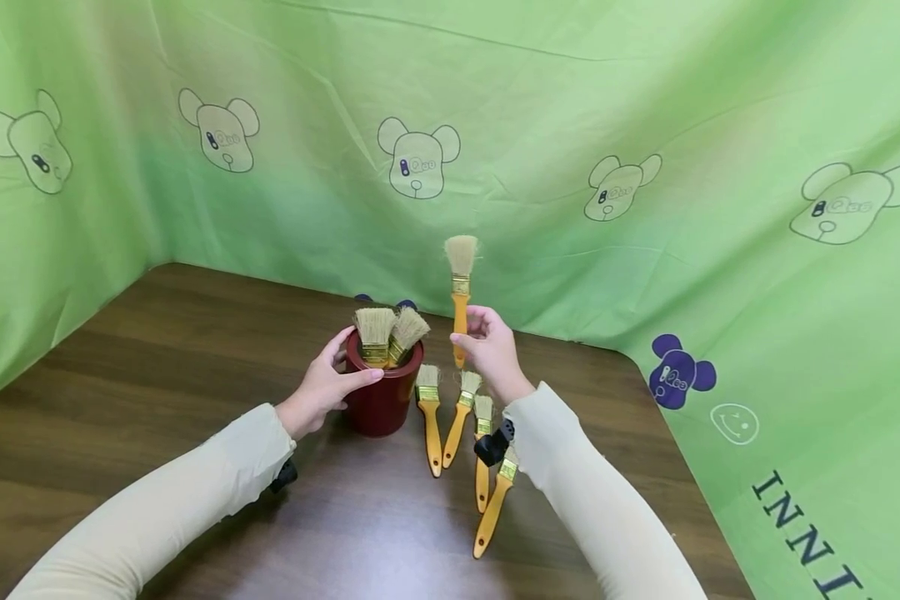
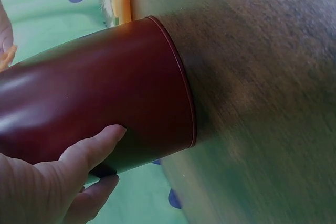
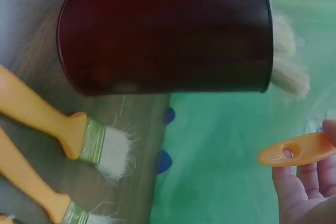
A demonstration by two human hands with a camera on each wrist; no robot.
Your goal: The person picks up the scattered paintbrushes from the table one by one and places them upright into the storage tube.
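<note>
Green cloth (image 1: 525,92) behind and on both sides, printed with outlined bear heads; dark wood-grain worktop (image 1: 217,350) below. Landmark: dark red pot (image 1: 382,404), upright on the worktop.

Left of pot: left hand (image 1: 326,387), out of a pale left sleeve (image 1: 157,508), part-curled and gripping the pot's left side, thumb across the front near the rim.

Inside pot: wide brush (image 1: 375,329), standing bristles up, and leaning brush (image 1: 409,327), bristles up too but tipped right; handles mostly hidden by the pot wall.

Just right of pot: first loose brush (image 1: 431,421), flat on the worktop, orange handle towards the person, with second loose brush (image 1: 459,421) beside it at a slant.

Right of pot, raised clear of the worktop: held brush (image 1: 461,304), bristles up, orange handle pinched between thumb and fingers of right hand (image 1: 495,350).

Farther right of pot: third loose brush (image 1: 482,487) and fourth loose brush (image 1: 492,512), lying close together, partly covered by black wrist camera (image 1: 493,446); can't tell whether touching.
</note>
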